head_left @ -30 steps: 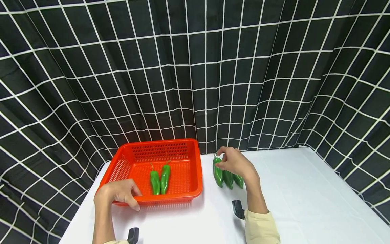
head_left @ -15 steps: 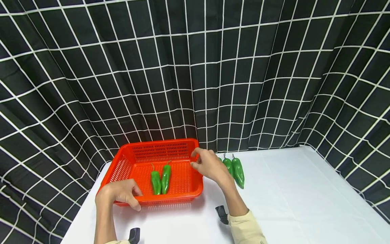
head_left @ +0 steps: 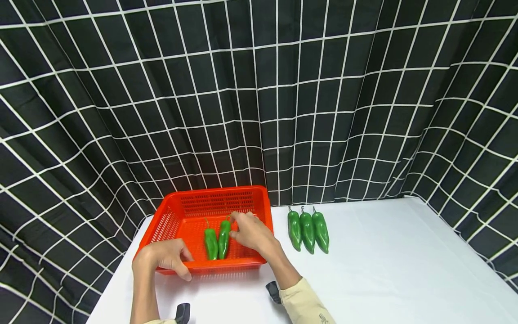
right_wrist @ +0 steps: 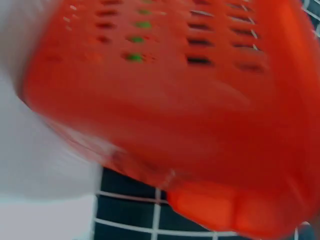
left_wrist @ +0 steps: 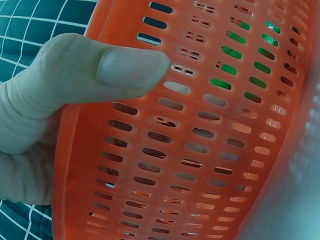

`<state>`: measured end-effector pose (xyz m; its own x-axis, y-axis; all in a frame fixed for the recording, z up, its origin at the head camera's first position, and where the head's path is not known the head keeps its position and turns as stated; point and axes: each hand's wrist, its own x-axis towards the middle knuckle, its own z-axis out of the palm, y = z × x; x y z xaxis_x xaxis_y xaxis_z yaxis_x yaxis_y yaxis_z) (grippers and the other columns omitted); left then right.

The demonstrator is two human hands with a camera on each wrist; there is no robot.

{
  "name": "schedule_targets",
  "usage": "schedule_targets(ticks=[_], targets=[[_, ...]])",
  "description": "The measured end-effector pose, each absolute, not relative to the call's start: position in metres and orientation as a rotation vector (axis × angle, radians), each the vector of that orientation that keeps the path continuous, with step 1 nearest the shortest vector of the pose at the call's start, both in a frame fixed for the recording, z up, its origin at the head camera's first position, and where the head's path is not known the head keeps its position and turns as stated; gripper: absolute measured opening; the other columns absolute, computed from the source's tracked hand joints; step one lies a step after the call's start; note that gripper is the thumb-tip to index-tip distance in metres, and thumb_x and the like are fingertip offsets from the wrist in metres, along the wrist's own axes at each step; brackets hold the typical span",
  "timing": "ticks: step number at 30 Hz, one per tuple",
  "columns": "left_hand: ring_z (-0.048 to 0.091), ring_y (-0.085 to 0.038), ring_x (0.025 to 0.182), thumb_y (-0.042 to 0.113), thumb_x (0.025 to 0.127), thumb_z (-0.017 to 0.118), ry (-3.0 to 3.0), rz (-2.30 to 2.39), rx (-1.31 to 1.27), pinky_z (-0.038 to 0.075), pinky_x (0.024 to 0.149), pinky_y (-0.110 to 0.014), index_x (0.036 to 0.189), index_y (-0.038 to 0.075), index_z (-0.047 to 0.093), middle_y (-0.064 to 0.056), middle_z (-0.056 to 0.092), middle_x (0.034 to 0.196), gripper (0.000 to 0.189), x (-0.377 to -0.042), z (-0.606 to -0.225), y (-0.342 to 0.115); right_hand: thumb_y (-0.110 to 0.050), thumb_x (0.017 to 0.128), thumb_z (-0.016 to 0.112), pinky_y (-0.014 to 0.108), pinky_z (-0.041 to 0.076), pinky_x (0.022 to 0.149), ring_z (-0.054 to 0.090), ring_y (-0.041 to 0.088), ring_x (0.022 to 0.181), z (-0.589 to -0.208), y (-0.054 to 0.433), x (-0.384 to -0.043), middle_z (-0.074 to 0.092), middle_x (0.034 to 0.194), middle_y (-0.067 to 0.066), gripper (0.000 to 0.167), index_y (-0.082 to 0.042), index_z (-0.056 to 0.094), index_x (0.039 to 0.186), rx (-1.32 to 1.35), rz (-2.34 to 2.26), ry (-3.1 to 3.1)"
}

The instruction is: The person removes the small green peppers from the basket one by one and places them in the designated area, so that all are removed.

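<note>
A red plastic basket [head_left: 218, 265] with slotted walls stands on the left of the white table. My left hand [head_left: 167, 256] grips its front rim; in the left wrist view the thumb [left_wrist: 132, 67] lies over the outer wall. Inside the basket two green peppers lie side by side, a left pepper [head_left: 211, 244] and a right pepper [head_left: 224, 238]. Over the basket's right half is my right hand [head_left: 252, 231], thumb and fingers apart, fingertips right beside the right pepper. The right wrist view is filled by the basket wall [right_wrist: 140, 95], which hides the hand.
Three more green peppers [head_left: 307, 231] lie in a row on the white table [head_left: 384, 261], right of the basket. A black curtain [head_left: 307, 99] with a white grid hangs behind and at both sides.
My right hand has moved left from the row of peppers, across the basket's right rim, to the peppers inside. The left hand keeps its grip on the front rim.
</note>
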<state>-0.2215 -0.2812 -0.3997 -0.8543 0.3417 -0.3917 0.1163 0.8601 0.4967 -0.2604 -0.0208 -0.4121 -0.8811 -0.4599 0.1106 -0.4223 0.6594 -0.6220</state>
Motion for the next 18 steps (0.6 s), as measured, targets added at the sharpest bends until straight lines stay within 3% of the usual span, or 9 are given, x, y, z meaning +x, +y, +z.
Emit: schedule_targets(ticks=[6, 12, 18], targets=[[0.051, -0.014, 0.077, 0.016, 0.062, 0.086, 2.558, 0.623, 0.301, 0.038, 0.065, -0.029, 0.09, 0.011, 0.083, 0.006, 0.068, 0.077, 0.028, -0.221, -0.399, -0.278, -0.008, 0.091, 0.075, 0.021, 0.036, 0.052, 0.049, 0.009, 0.058, -0.429, -0.033, -0.261, 0.074, 0.098, 0.008, 0.038, -0.005, 0.067, 0.128, -0.765, -0.917, 2.804], [0.047, -0.012, 0.073, 0.018, 0.062, 0.086, 2.551, 0.629, 0.352, 0.035, 0.063, -0.027, 0.085, 0.011, 0.082, 0.009, 0.061, 0.072, 0.024, -0.222, -0.4, -0.279, -0.018, 0.093, 0.077, 0.026, 0.049, 0.066, 0.061, 0.013, 0.079, -0.432, -0.034, -0.263, 0.072, 0.104, 0.003, 0.051, -0.018, 0.061, 0.142, -0.776, -0.646, 2.728], [0.04, -0.009, 0.066, 0.018, 0.063, 0.085, 2.531, 0.651, 0.401, 0.027, 0.058, -0.025, 0.072, 0.015, 0.075, 0.011, 0.049, 0.062, 0.014, -0.223, -0.402, -0.28, -0.026, 0.094, 0.077, 0.036, 0.056, 0.092, 0.065, 0.018, 0.117, -0.434, -0.033, -0.264, 0.07, 0.134, 0.002, 0.058, -0.03, 0.056, 0.148, -0.793, -0.472, 2.643]])
